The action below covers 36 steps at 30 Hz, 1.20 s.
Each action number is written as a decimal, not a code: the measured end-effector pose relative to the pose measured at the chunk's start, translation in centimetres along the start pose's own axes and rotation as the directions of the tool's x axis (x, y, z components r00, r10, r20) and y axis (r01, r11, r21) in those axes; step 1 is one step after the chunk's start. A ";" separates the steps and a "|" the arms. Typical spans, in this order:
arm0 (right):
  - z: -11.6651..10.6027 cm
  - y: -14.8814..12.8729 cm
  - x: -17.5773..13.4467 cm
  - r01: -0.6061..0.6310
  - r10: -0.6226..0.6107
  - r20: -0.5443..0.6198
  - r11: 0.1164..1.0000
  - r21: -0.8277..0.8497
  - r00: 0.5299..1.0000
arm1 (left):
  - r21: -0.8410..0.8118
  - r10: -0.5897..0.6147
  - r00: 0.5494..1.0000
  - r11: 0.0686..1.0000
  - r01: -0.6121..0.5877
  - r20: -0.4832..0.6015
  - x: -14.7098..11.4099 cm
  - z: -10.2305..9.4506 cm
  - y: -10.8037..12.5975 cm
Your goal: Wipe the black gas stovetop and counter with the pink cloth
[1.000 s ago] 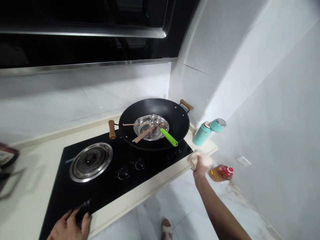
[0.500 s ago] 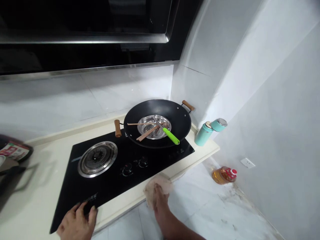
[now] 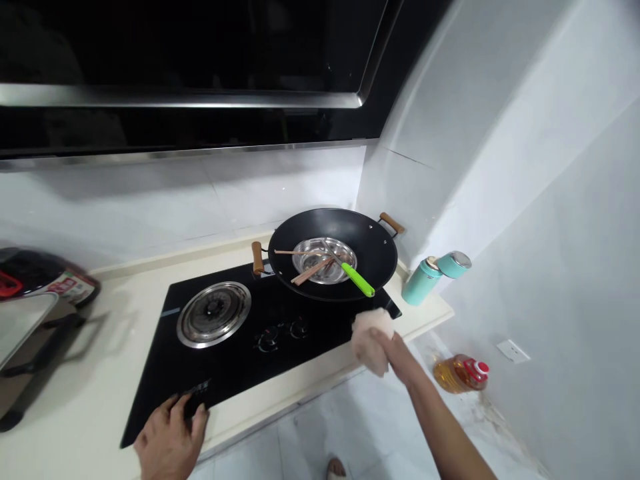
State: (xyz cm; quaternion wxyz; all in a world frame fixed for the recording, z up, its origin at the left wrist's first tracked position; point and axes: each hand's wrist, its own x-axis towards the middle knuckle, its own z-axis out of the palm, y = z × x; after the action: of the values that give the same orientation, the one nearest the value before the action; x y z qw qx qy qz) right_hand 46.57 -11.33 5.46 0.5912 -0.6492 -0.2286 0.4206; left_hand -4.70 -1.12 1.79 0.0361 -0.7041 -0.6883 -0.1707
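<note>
My right hand (image 3: pixel 386 345) grips a pale, crumpled cloth (image 3: pixel 371 337) at the front right edge of the black glass cooktop (image 3: pixel 220 367). The cloth is slightly blurred and overlaps both the glass and the cream counter rim. At the near left corner of the cooktop, my left hand (image 3: pixel 173 437) rests with its fingers spread and nothing in them. A black wok (image 3: pixel 345 223) with wooden handles sits on the right burner. Inside it are a steel bowl (image 3: pixel 320 273), several chopsticks (image 3: pixel 311 272) and a green-handled utensil (image 3: pixel 357 279).
A turquoise flask (image 3: pixel 420 283) with its lid tipped aside stands at the counter's right end. Below, an oil bottle (image 3: pixel 457 373) is on the floor. A tan appliance (image 3: pixel 30 340) and a dark bottle (image 3: pixel 50 277) occupy the left side. The black range hood (image 3: pixel 200 123) overhangs the back.
My right hand has moved the cloth rightward and up from the counter's front rim to the cooktop's right corner. My left hand stays on the cooktop corner. The view has shifted slightly.
</note>
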 end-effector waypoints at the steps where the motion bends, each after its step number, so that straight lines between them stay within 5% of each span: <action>1: -1.0 -1.1 1.6 0.038 -0.041 -0.026 0.995 -0.094 0.999 | 0.002 0.008 1.000 1.000 -0.008 -0.004 -0.1 0.0 0.0; 3: -2.9 -2.4 4.3 0.093 -0.161 -0.189 0.941 -0.326 0.969 | 0.010 0.031 0.999 0.999 -0.031 -0.014 -0.2 -0.1 0.0; 5: -4.1 -2.5 6.1 0.105 -0.300 -0.345 0.869 -0.484 0.890 | 0.016 0.054 0.998 0.998 -0.053 -0.019 -0.3 -0.1 0.1; 7: -4.2 -1.6 6.8 0.128 -0.419 -0.388 0.797 -0.590 0.821 | 0.020 0.060 0.998 0.998 -0.059 -0.024 -0.4 -0.1 0.0; 9: -3.2 0.1 6.7 0.138 -0.504 -0.329 0.685 -0.715 0.799 | 0.024 0.059 0.998 0.998 -0.058 -0.029 -0.5 0.0 0.0; 13: 0.3 3.3 6.5 0.082 -0.510 -0.174 0.440 -0.894 0.842 | 0.020 0.067 0.997 0.998 -0.066 -0.043 -0.6 0.1 -0.3; 17: 1.0 3.5 9.4 0.061 -0.553 -0.102 0.268 -0.961 0.827 | 0.025 0.083 0.995 0.996 -0.081 -0.059 -0.8 0.2 -0.4; 21: -0.4 0.8 14.1 0.007 -0.439 -0.102 0.241 -0.970 0.893 | 0.045 0.101 0.991 0.994 -0.097 -0.084 -0.9 0.2 -0.4; 25: 0.3 -0.5 16.0 -0.038 -0.398 -0.142 0.259 -0.965 0.906 | 0.059 0.127 0.987 0.991 -0.122 -0.096 -1.0 0.2 -0.3; 31: 6.0 2.9 9.7 0.087 -0.438 -0.004 0.188 -0.978 0.899 | 0.059 0.124 0.988 0.991 -0.119 -0.087 -1.1 0.4 -0.4; 36: 8.5 4.3 6.3 0.093 -0.579 -0.034 0.189 -0.978 0.815 | 0.047 0.116 0.990 0.993 -0.112 -0.086 -1.1 0.4 -0.4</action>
State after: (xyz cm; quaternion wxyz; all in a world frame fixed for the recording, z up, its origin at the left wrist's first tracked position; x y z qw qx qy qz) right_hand 42.20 -2.24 0.06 0.1946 -0.8689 -0.4463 -0.0894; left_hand -5.00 -2.06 1.00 0.0909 -0.7331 -0.6482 -0.1849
